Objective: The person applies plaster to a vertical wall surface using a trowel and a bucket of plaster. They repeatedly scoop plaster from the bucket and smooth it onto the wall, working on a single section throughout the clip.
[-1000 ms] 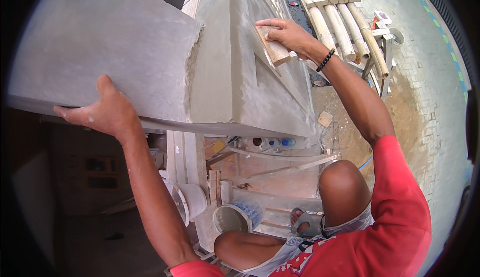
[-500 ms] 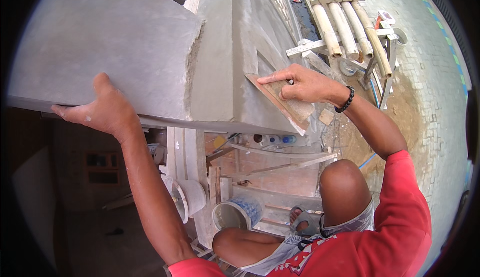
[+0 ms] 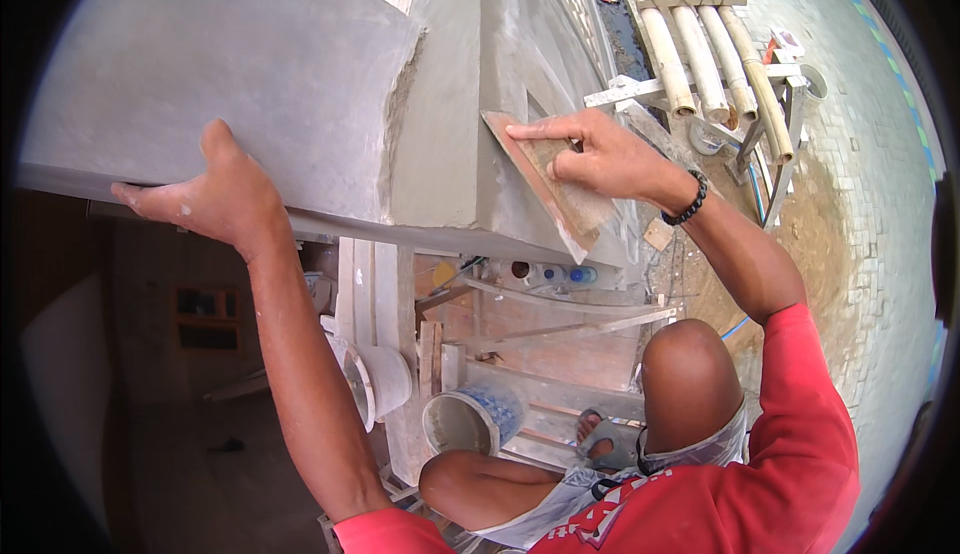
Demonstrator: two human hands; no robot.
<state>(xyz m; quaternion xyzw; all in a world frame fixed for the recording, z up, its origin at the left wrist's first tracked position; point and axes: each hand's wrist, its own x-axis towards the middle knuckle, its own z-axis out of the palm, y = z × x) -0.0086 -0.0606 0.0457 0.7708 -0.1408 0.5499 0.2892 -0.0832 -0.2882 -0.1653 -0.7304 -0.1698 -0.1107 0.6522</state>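
Observation:
My left hand [image 3: 222, 194] grips the lower edge of a smooth grey plastered ledge [image 3: 270, 64], thumb on its face and fingers reaching underneath. In my right hand [image 3: 605, 157] is a flat wooden plastering float [image 3: 535, 182], its index finger stretched along the board and the other fingers closed round it. The float lies tilted against the side of the plastered corner [image 3: 485, 154], its upper tip near the corner's edge. A rough seam [image 3: 402, 104] divides the smooth ledge from the paler end strip.
Below me, a mortar-stained bucket [image 3: 455, 426] and a white pail [image 3: 385, 384] sit among scaffold boards. Bamboo poles [image 3: 665, 59] rest on a wooden trestle at upper right, above sand [image 3: 810, 224] and paving. At lower left is a dark interior.
The float and my right hand have moved up and slightly left along the corner, closer to its edge. My left hand still grips the ledge. The whole view has shifted slightly.

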